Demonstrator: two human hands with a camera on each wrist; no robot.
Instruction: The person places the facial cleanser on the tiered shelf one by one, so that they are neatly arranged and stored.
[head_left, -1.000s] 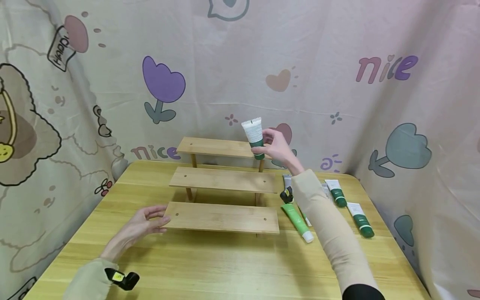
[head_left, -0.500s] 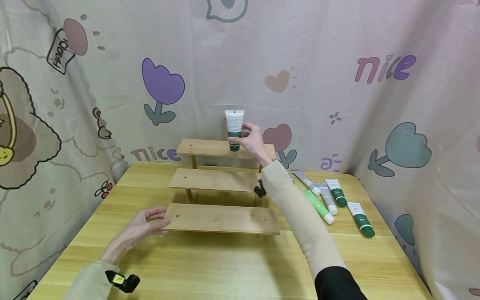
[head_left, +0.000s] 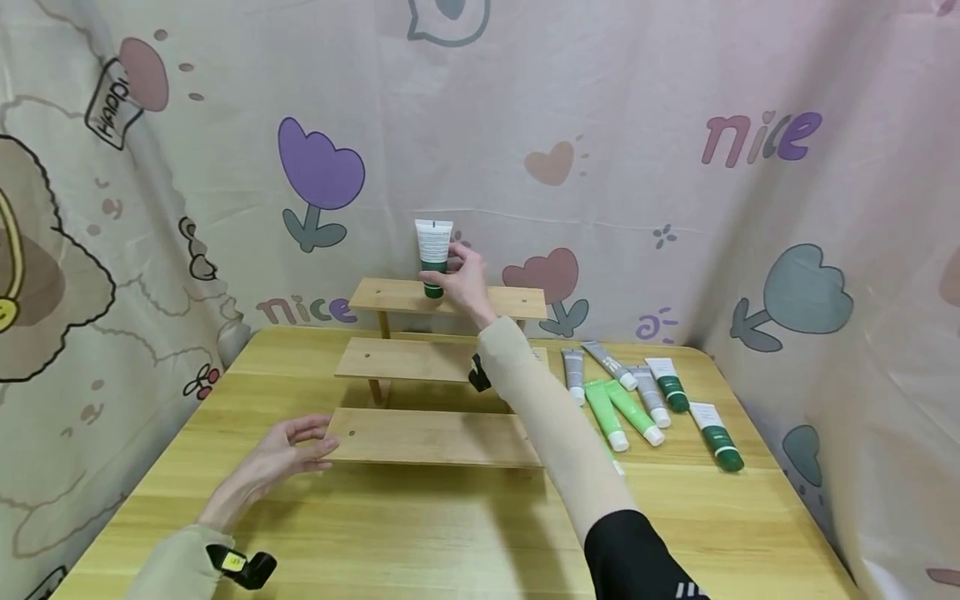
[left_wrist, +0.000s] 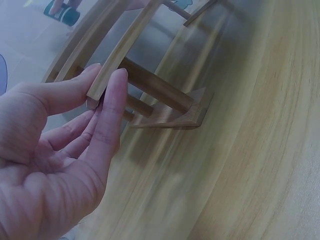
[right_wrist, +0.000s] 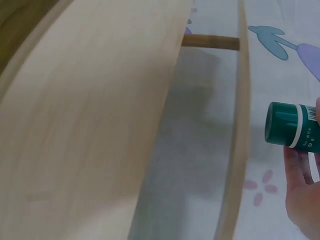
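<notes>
A three-tier wooden display rack stands on the table, with a bottom shelf point(head_left: 435, 437), a middle shelf point(head_left: 401, 358) and a top shelf point(head_left: 513, 300). At the bottom shelf's left end, my left hand point(head_left: 288, 448) pinches the board; the left wrist view has the thumb above and a finger beneath the board end point(left_wrist: 116, 62). My right hand point(head_left: 468, 283) grips a white and dark green squeeze tube point(head_left: 434, 242), upright with its cap down, over the left half of the top shelf. In the right wrist view the tube's green cap point(right_wrist: 282, 124) lies beyond the shelf edges.
Right of the rack lie several tubes: green ones point(head_left: 606, 414), grey ones point(head_left: 573, 375) and two white and dark green ones point(head_left: 717, 437). The right sleeve point(head_left: 555, 417) crosses over the rack's right side. A printed curtain point(head_left: 630, 83) hangs behind the wooden table point(head_left: 360, 533).
My right hand has carried the tube leftward over the top shelf, and the tube has gone from tilted to nearly upright. The left hand has stayed at the bottom shelf's end.
</notes>
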